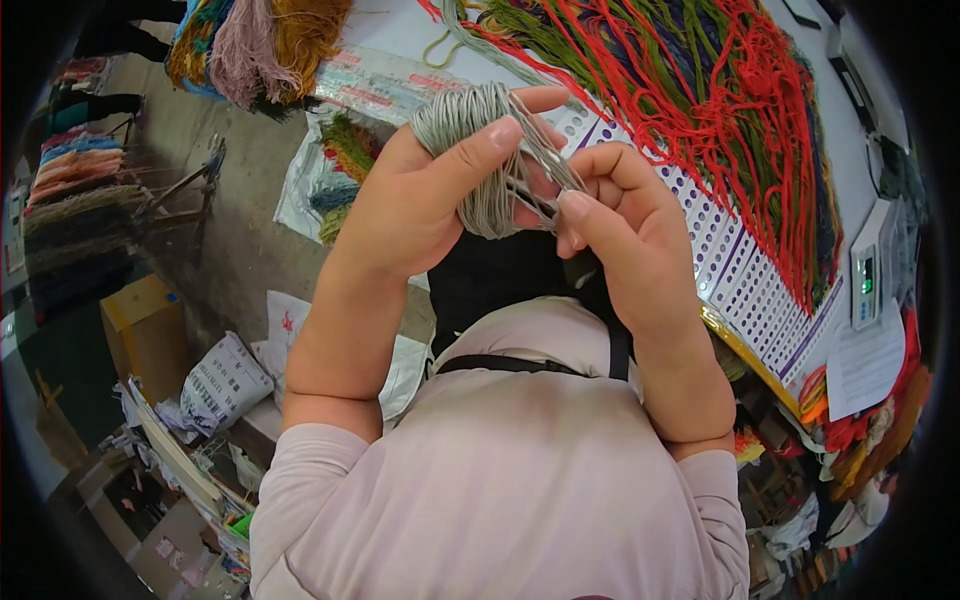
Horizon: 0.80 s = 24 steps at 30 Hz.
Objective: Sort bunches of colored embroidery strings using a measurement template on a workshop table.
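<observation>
A thick hank of grey yarn (487, 195) is wound round the fingers of my left hand (412, 200), whose thumb presses on the strands from above. At the hank's right side, my right hand (640, 235) pinches several grey strands between thumb and forefinger, its other fingers curled in. These strands stretch tight between the two hands. Both hands are raised in front of my body, close to the near edge of the table. Part of the left fingers is hidden behind the yarn.
Long red yarn (745, 130) lies with green yarn over a white sheet with rows of dark dots (745, 290) on the table. A digital scale (864, 285) and a paper sheet (866, 365) are on the right. Skeins (250, 50) hang far left; a cardboard box (146, 325) stands below.
</observation>
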{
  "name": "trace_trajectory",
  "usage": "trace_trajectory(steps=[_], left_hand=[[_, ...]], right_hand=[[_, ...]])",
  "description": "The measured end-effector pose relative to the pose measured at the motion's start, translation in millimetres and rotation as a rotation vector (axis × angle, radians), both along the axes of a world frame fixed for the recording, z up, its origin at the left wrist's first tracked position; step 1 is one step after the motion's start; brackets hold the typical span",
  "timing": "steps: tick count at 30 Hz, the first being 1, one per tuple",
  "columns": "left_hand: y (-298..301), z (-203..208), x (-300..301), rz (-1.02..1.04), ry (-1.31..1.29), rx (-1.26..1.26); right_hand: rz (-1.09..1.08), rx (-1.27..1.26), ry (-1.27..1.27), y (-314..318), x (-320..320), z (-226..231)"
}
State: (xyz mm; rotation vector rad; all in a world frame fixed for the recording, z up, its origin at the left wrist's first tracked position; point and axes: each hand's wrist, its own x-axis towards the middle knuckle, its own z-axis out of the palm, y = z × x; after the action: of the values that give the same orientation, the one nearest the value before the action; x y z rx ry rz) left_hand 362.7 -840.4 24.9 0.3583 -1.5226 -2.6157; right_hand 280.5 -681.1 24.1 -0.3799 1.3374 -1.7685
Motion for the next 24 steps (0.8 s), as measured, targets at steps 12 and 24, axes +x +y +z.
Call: trace_trajectory(steps=[12,24], left_hand=[[2.6,2.6,-1.0,-0.054,0.004,0.084],[3.1,1.1,-1.8,-0.037,-0.029,0.097]], right_hand=[[0.030,0.107,0.150,-5.9,0.6,-5.2],[0.000,0.224,0.227,-8.5,7.5,-3.3]])
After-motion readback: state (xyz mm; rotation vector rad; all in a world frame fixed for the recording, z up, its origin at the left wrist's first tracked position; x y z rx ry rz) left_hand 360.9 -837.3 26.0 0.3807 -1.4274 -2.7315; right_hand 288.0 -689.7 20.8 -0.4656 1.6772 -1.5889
